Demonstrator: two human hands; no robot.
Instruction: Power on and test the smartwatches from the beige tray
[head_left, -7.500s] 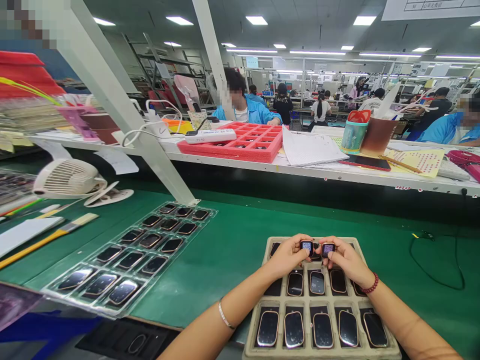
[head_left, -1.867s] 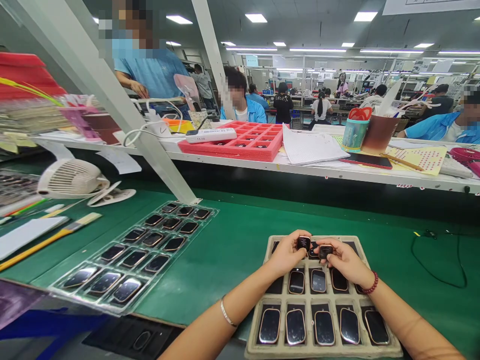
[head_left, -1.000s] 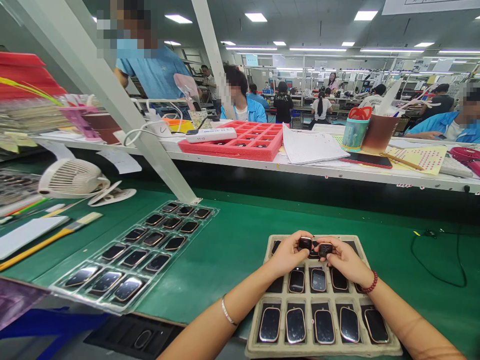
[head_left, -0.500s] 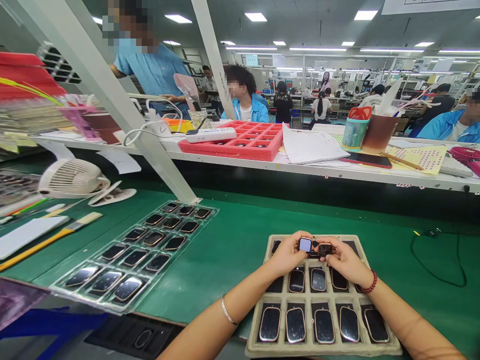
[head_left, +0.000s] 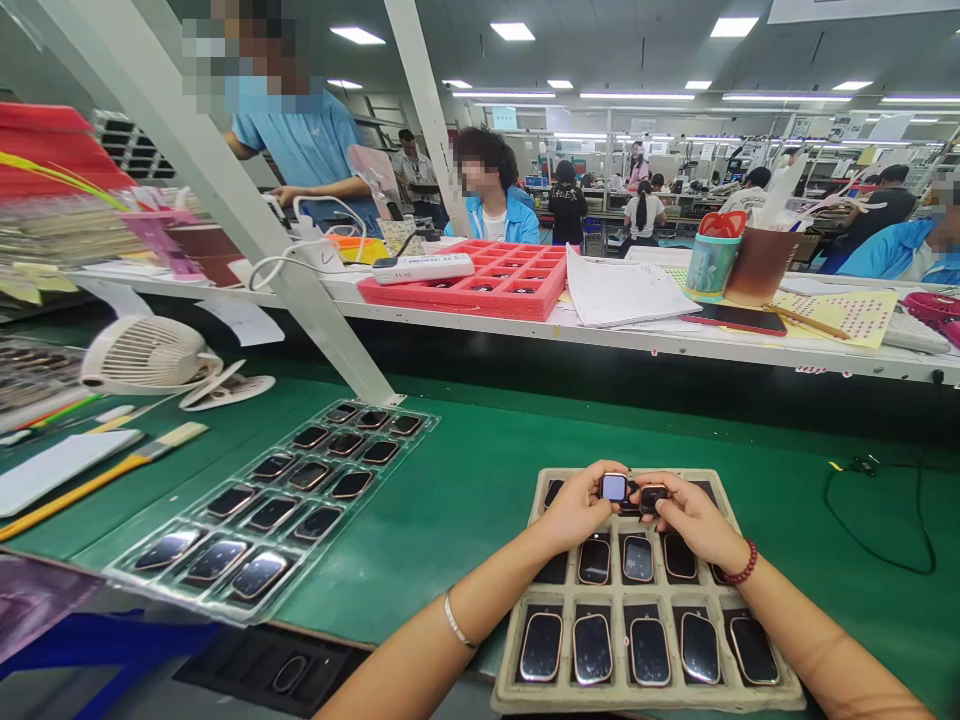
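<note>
My left hand [head_left: 583, 508] is closed on a smartwatch [head_left: 613, 487] whose screen is lit pale. Close beside it, my right hand [head_left: 691, 515] grips a second smartwatch body [head_left: 652, 496] with a dark face, the thumb on its lower edge. Both are held above the back rows of a beige moulded tray [head_left: 619, 600]. In that tray's compartments lie several dark-faced watch bodies [head_left: 649, 650] with gold-coloured rims. My hands and forearms hide part of the tray's back rows.
On the green bench [head_left: 465, 480], a clear plastic tray [head_left: 304, 540] holds several watch bodies. A yellow-handled brush [head_left: 112, 480] and white fan [head_left: 150, 355] lie left. A thin black cable [head_left: 847, 535] is at right. The shelf above carries a red foam tray [head_left: 465, 300]. Co-workers are beyond.
Little differs. My right thumb has shifted slightly onto the dark-faced watch body. The view has drifted a few pixels, and the standing co-worker's hand has moved left.
</note>
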